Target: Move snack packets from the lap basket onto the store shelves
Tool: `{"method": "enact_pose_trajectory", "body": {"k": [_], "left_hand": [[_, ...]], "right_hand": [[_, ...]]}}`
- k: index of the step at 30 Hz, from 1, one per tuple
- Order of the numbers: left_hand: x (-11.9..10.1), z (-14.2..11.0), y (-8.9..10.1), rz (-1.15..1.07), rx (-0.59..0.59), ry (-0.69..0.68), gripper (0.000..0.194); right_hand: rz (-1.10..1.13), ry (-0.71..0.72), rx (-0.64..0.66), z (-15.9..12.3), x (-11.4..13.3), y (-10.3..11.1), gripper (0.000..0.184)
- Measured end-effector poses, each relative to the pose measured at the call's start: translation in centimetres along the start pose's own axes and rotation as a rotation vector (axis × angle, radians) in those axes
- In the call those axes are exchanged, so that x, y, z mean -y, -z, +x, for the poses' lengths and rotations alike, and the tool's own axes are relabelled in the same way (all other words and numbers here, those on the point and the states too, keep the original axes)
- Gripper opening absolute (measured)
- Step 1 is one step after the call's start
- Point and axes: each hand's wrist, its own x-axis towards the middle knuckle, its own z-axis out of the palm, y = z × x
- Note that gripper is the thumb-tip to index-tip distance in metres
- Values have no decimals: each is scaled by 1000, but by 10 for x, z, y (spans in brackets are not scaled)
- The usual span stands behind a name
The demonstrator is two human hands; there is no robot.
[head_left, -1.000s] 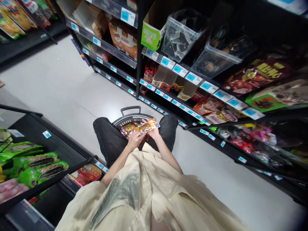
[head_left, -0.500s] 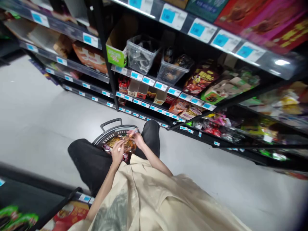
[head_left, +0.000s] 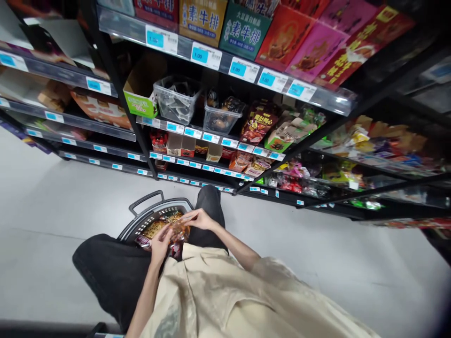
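A dark shopping basket (head_left: pixel 124 231) with a handle rests between my knees, holding several shiny snack bags (head_left: pixel 155 228). Over the basket, my left hand (head_left: pixel 160 241) is closed, its fingertips pinching a small orange-brown snack packet (head_left: pixel 178 225). From the other side, my right hand (head_left: pixel 198 218) pinches the same packet with thumb and fingers. The packet's print is too small to read, and my fingers hide part of it.
In front stands a black shelf unit with price tags and boxed snacks (head_left: pixel 202 21). Clear plastic bins (head_left: pixel 178 101), a green carton (head_left: pixel 141 104) and a dark red bag (head_left: pixel 259 121) sit lower. More candy shelves (head_left: pixel 380 141) run along the right. Grey floor (head_left: pixel 45 206) surrounds my legs.
My view has shifted, so the shelves appear further left and more upper boxes show. The packet has gone lower and flatter between my hands; my right hand's fingers now point further left.
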Motion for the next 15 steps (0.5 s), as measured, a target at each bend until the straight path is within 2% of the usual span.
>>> {"method": "enact_pose_trajectory", "body": {"k": [2, 4, 8, 11, 13, 15], "left_hand": [[-1, 1, 0, -33, 20, 29, 55], [0, 2, 3, -35, 20, 55, 54], [10, 8, 13, -45, -34, 82, 54], [17, 12, 18, -65, -68, 86, 54], [19, 13, 20, -55, -72, 92, 56], [19, 13, 21, -37, -73, 106, 59]], "right_hand": [[-23, 53, -129, 2, 20, 36, 19], [-31, 123, -317, 7, 44, 85, 10], [-18, 180, -739, 9, 85, 195, 25], [24, 168, -916, 3, 98, 262, 22], [-50, 153, -1004, 1, 99, 294, 23], [-221, 165, -1015, 1, 95, 317, 27]]}}
